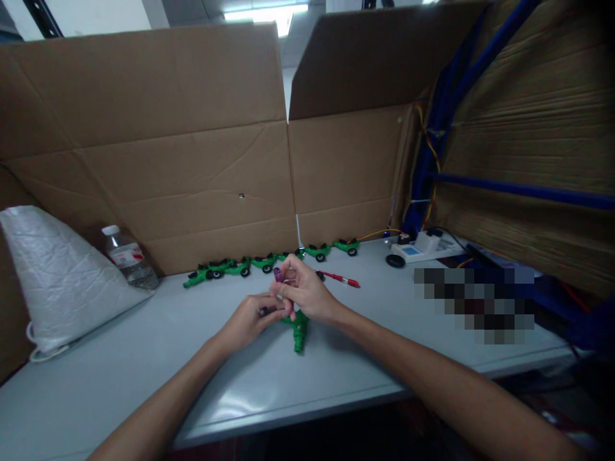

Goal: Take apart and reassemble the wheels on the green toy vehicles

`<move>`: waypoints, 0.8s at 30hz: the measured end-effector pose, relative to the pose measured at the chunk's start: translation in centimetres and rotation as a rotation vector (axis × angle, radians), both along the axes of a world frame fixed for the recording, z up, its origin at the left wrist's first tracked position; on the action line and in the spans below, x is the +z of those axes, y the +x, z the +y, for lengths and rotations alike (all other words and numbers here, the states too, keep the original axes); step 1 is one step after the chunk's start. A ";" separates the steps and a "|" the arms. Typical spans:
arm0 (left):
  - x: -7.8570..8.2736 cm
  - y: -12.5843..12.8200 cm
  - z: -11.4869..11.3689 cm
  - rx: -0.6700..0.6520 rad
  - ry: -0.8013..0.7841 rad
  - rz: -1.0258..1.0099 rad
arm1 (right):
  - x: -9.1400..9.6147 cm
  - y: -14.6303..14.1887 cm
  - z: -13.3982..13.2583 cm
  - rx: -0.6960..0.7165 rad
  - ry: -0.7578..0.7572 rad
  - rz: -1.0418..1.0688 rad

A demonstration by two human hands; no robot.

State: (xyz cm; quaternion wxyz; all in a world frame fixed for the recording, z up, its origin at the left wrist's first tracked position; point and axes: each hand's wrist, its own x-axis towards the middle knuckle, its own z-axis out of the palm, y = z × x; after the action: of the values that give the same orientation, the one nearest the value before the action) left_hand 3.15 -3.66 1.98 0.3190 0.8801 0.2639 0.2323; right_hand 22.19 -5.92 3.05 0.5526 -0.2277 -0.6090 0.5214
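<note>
My two hands meet over the middle of the grey table [120, 358]. Under them lies a green toy car [298, 328], its nose pointing toward me. My left hand [247, 320] is curled and pinches a small dark part at the car's rear end. My right hand [305, 291] is closed round a small tool with a purple handle [278, 274] that sticks up above the fingers. A row of several finished green toy cars with black wheels [240, 266] stands along the cardboard at the back.
A red pen [342, 279] lies behind my right hand. A water bottle [127, 258] and a white plastic bag [57, 275] sit at the left. A white device with cables [418, 246] is at the back right. Cardboard walls [192, 179] enclose the table.
</note>
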 end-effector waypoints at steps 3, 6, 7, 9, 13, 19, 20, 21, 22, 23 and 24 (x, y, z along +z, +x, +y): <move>0.2 -0.3 0.0 -0.019 -0.009 0.009 | 0.1 0.2 0.0 0.027 0.006 -0.009; 0.1 -0.4 0.0 -0.014 -0.005 0.001 | 0.3 0.3 0.0 0.088 -0.002 -0.005; 0.1 -0.4 0.0 0.000 0.000 -0.002 | 0.3 0.3 0.0 0.110 -0.004 -0.004; -0.1 -0.4 0.0 0.024 0.001 0.002 | 0.2 0.3 0.0 0.134 0.002 -0.002; -0.4 -0.2 -0.1 0.028 -0.033 -0.004 | -0.2 0.1 0.4 0.087 0.012 0.020; -0.1 0.0 -0.1 0.029 -0.043 -0.009 | -0.1 0.3 0.3 0.064 -0.002 0.023; -0.2 0.0 -0.1 0.031 -0.039 -0.004 | 0.0 0.4 0.1 0.078 -0.003 0.018; -0.2 0.0 -0.1 0.033 -0.031 0.000 | 0.1 0.4 0.0 0.091 -0.002 0.012; -0.3 0.0 0.0 0.036 -0.022 0.001 | 0.2 0.4 -0.1 0.099 0.000 0.004; -0.3 0.0 0.0 0.038 -0.014 -0.002 | 0.2 0.4 -0.1 0.100 0.005 -0.004; -0.4 0.0 0.0 0.039 -0.009 -0.007 | 0.1 0.3 -0.1 0.093 0.009 -0.010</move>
State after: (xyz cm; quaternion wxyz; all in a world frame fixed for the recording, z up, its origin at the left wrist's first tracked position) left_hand 3.13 -3.70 1.58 0.3195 0.8725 0.2809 0.2403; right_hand 22.51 -6.06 3.20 0.5259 -0.1990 -0.6241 0.5426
